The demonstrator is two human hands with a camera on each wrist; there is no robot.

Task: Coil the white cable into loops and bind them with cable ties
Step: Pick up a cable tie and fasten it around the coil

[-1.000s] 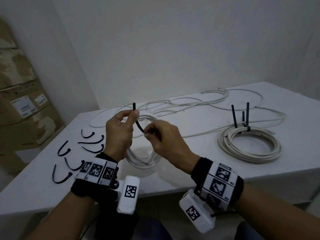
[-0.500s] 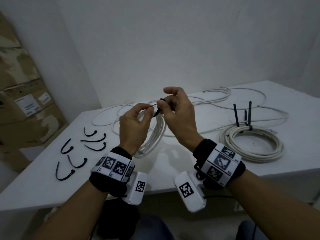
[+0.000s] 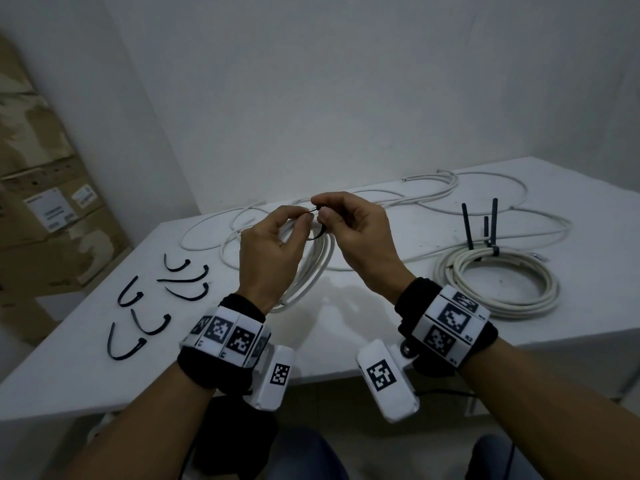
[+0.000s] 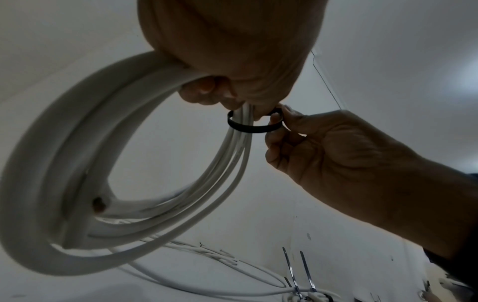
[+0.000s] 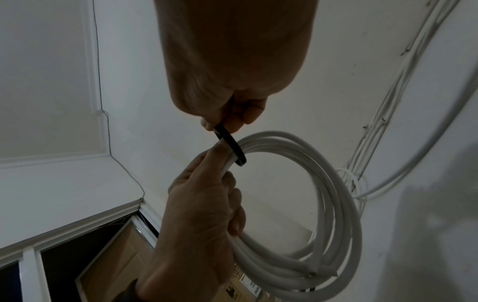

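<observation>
My left hand [image 3: 299, 218] holds a coil of white cable [image 3: 311, 268] up above the table, fingers curled round its top; the loops hang down from it [image 4: 77, 153]. A black cable tie [image 4: 253, 128] is looped loosely round the bundle just below those fingers. My right hand [image 3: 322, 209] pinches the tie [image 5: 232, 147] between thumb and forefinger, right against the left fingertips. In the head view the tie's thin tip [image 3: 309, 212] shows between the two hands. How the tie's ends meet is hidden by the fingers.
A bound coil [image 3: 495, 282] with upright black tie tails [image 3: 467, 230] lies at the right of the white table [image 3: 346, 323]. Loose white cable [image 3: 415, 202] trails along the back. Several spare black ties [image 3: 138, 306] lie at the left. Cardboard boxes [image 3: 45, 209] stand beyond the left edge.
Both hands have risen from the table with the coil. The tie, held upright in the left hand a second ago, is now looped round the bundle with both hands at its ends.
</observation>
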